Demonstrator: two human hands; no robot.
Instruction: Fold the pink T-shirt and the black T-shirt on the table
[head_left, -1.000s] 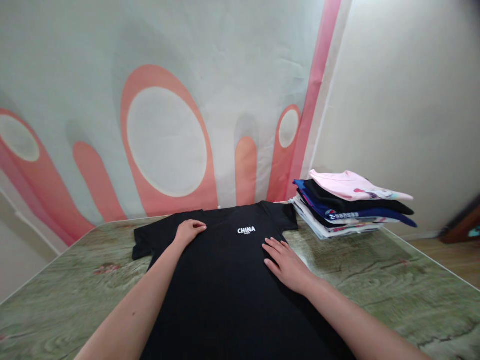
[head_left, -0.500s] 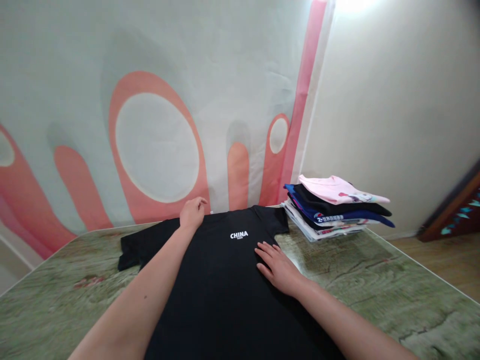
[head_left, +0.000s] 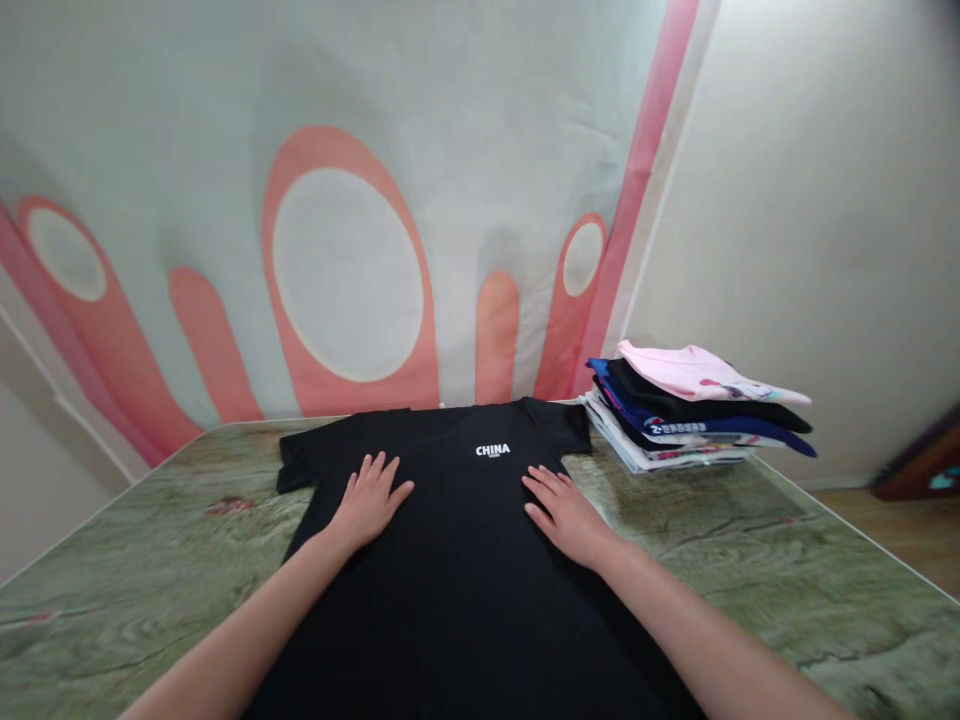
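Observation:
A black T-shirt (head_left: 457,570) lies spread out on the table, with white "CHINA" lettering on its chest and both short sleeves out to the sides. Its lower end runs out of the bottom of the view. My left hand (head_left: 369,502) rests flat on the left side of the shirt, fingers spread. On the opposite side, my right hand (head_left: 566,515) lies flat near the shirt's right edge, below the right sleeve, with its fingers stretched out. Neither hand grips the cloth.
A stack of folded shirts (head_left: 694,410), pink on top, stands at the back right of the wood-patterned table (head_left: 150,560). Behind the table's far edge hangs a printed backdrop (head_left: 465,200), beside a plain wall (head_left: 810,220).
My left hand has come down from the shirt's collar area to its left side and now lies flat. My right hand stays nearly in place. The camera view has shifted slightly left.

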